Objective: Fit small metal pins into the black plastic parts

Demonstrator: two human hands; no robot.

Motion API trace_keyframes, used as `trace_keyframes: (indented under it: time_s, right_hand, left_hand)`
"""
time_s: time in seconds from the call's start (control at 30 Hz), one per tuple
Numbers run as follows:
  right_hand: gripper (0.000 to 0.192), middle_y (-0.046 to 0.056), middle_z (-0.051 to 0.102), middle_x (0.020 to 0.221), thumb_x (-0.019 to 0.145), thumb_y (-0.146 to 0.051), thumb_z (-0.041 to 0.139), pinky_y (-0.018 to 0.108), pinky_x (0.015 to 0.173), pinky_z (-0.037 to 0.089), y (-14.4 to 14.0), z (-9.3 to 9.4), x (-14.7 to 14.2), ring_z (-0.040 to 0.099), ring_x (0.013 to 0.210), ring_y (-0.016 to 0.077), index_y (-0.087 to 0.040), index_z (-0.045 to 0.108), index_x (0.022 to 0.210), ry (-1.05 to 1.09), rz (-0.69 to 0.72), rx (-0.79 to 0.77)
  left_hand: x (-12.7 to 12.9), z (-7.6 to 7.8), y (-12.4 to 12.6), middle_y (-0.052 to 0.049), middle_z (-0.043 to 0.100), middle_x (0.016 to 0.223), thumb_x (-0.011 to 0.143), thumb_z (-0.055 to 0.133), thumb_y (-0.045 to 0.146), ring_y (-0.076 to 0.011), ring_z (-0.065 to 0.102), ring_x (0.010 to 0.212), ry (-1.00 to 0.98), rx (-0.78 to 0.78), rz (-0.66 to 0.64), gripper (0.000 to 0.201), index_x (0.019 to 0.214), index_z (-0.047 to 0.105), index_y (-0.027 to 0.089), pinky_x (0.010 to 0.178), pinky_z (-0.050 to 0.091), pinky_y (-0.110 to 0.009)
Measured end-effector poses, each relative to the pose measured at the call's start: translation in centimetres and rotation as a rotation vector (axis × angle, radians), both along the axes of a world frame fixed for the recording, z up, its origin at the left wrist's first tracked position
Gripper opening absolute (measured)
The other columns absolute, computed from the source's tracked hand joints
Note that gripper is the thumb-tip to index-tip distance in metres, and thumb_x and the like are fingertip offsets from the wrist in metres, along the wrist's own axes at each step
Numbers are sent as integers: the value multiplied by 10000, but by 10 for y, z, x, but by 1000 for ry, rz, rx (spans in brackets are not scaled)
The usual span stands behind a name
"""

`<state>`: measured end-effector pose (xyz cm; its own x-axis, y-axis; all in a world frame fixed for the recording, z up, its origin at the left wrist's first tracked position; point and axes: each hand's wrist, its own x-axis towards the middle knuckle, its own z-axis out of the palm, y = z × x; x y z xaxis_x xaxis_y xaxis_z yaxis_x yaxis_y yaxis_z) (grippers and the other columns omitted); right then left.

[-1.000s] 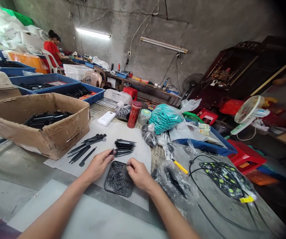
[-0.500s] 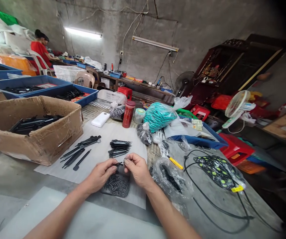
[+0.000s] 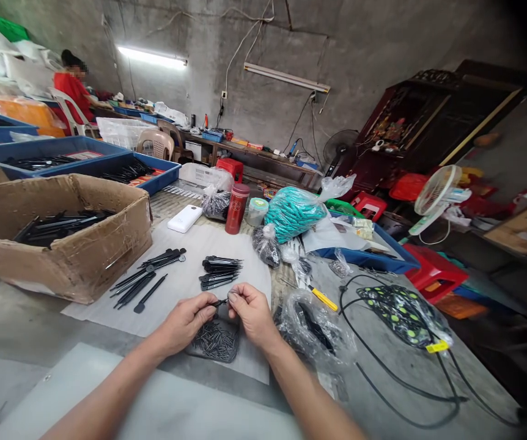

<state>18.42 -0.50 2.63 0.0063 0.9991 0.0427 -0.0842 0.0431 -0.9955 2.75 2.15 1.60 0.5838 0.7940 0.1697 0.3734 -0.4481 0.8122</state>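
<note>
Between thumb and fingers, my left hand (image 3: 189,319) grips dark slender pieces (image 3: 220,302) whose exact kind is hard to make out. My right hand (image 3: 251,310) is pinched at their right end; whatever lies between its fingertips is too small to name. Just below the hands sits a clear shallow tray (image 3: 235,353) with many short dark metal pins (image 3: 213,343). Beyond the fingers, a neat stack of black pointed sticks (image 3: 220,269) lies on a white sheet (image 3: 190,244). Black rods with flat rounded heads (image 3: 139,287) are spread to its left.
An open cardboard box (image 3: 107,256) of black parts stands left, before blue trays (image 3: 165,180). A red bottle (image 3: 236,211), white power bank (image 3: 184,218) and bag of teal pieces (image 3: 293,214) are behind. Rightward lie a yellow-handled screwdriver (image 3: 324,298), plastic bag (image 3: 341,342) and black cable (image 3: 383,366).
Both hands stay almost in place, with only a slight shift of the fingers at the dark pieces. The whole view has moved a little.
</note>
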Motion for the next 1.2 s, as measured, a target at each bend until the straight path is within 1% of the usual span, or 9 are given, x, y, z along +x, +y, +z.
trace_keyframes:
  time_s: [0.23,0.43,0.67,0.73,0.83,0.93,1.03,1.13,1.2]
  right_hand:
    - [215,-51,445,544,687,-372,536,206,446,299,-1,-5,-4,392,436,61,-172,459,662,-26,-48,34]
    - [206,-56,421,494,742,-353,490,208,447,300,-6,-13,-8,380,438,72,-173,457,649,-137,-113,92]
    - [198,-62,409,467,725,-337,504,204,451,298,-5,-15,-8,365,430,69,-161,477,638,-128,-108,60]
    - [202,-62,410,476,729,-350,497,203,449,302,-3,-18,-6,367,431,69,-156,498,672,-106,-111,64]
    - [234,-44,455,546,733,-369,484,204,445,314,1,-23,-4,390,438,71,-146,531,787,-80,-149,69]
    - [252,-38,457,558,734,-381,473,201,427,303,4,-28,0,386,430,71,-145,532,800,-66,-216,59]
    - [246,-44,429,527,747,-386,453,196,406,278,6,-34,4,352,417,69,-151,526,746,-70,-267,55]
    - [243,-38,426,533,759,-373,440,193,404,274,8,-42,5,345,430,70,-152,525,705,-110,-291,88]
    - [244,-37,415,533,768,-365,434,189,406,275,8,-46,6,346,445,72,-153,527,689,-146,-293,121]
  left_hand:
    - [0,1,-2,30,505,647,823,355,304,-102,456,599,3,8,-1,209,817,519,175,575,370,-194]
    - [1,0,-4,38,464,577,810,359,295,-99,438,557,-13,-25,-1,210,766,519,166,550,366,-198]
    - [3,0,-3,39,467,574,809,356,296,-100,436,557,23,8,21,218,778,529,168,551,366,-198]
    - [2,-3,-2,39,472,580,819,347,308,-101,446,562,38,26,32,229,785,528,171,557,372,-197]
    - [-1,-5,2,34,501,599,828,343,323,-108,478,576,67,52,72,240,816,530,173,564,390,-200]
    - [-4,1,10,4,576,707,823,360,303,-132,535,670,136,113,135,230,873,544,175,625,419,-220]
    - [-2,15,23,-32,598,823,804,385,241,-152,553,776,219,213,153,211,888,566,170,705,430,-240]
    - [9,25,42,-46,581,825,797,392,188,-149,548,788,325,310,135,224,889,595,161,727,424,-236]
    - [20,26,54,-53,566,793,806,377,172,-149,539,745,411,362,125,247,873,614,154,697,419,-239]
